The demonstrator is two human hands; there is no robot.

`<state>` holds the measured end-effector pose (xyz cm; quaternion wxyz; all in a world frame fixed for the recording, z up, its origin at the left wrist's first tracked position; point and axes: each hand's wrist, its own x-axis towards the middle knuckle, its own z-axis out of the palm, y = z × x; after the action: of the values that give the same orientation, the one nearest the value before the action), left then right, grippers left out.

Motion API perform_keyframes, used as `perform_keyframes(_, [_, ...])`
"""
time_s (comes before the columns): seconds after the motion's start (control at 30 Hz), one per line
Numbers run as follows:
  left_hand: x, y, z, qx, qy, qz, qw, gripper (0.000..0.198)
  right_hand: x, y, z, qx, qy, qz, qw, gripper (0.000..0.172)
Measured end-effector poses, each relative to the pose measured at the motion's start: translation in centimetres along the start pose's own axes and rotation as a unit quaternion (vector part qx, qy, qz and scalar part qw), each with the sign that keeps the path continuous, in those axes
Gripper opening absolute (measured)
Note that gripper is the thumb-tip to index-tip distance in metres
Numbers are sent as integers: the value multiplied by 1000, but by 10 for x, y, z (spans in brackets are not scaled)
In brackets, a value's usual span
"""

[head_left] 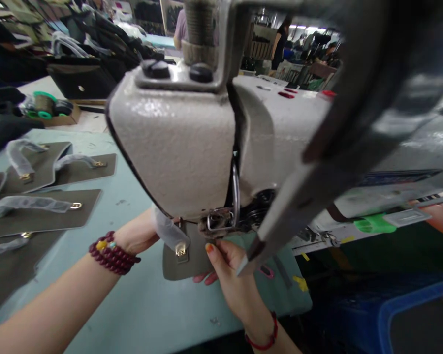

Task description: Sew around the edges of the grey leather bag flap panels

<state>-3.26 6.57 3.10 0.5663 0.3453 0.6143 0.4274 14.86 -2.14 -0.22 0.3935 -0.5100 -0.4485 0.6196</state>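
Observation:
A cream sewing machine (177, 142) fills the middle of the view, its head hiding the needle. Under it lies a grey leather piece (175, 268) with a plastic-wrapped strap (169, 230) and a gold buckle. My left hand (138, 233), with a dark red bead bracelet on the wrist, reaches under the machine head and rests at the piece's left side; its fingers are hidden. My right hand (229, 273), a red cord on its wrist, pinches the piece's right edge with thumb on top and fingers curled below.
Several more grey pieces with wrapped straps (40, 206) lie on the pale green table (133, 305) at left. Thread spools (44, 104) and dark bags (84, 73) sit behind. A blue bin (391, 314) stands at lower right. People stand far back.

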Motion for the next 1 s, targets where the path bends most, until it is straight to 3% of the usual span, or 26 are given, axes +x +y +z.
perform_keyframes(0.07, [-15, -14, -6, -44, -53, 1, 998, 21, -5, 3, 1, 16, 2, 8, 1000, 44])
perform_keyframes(0.17, [-50, -52, -3, -192, -61, -22, 979, 35, -13, 5, 2, 39, 0, 27, 999, 47])
perform_keyframes(0.27, [-87, -89, 15, -234, -77, -13, 969, 61, -17, 6, 3, 68, -19, 35, 997, 50])
perform_keyframes(0.33, [-100, -100, 31, -265, -78, 1, 961, 59, -18, 6, 4, 85, -19, 30, 996, 51])
perform_keyframes(0.43, [-102, -99, 47, -279, -34, -67, 957, 45, -19, 4, 5, 71, -3, 17, 997, 48])
perform_keyframes(0.53, [-96, -91, 47, -203, -3, -141, 969, 39, -20, 2, 5, 44, 10, 10, 999, 45])
perform_keyframes(0.67, [-94, -89, 37, -100, 10, -152, 983, 45, -23, 2, 3, 58, -8, 21, 998, 43])
perform_keyframes(1.0, [-97, -87, 35, -111, -40, -170, 978, 49, -25, 4, 1, 88, -7, 37, 995, 44])
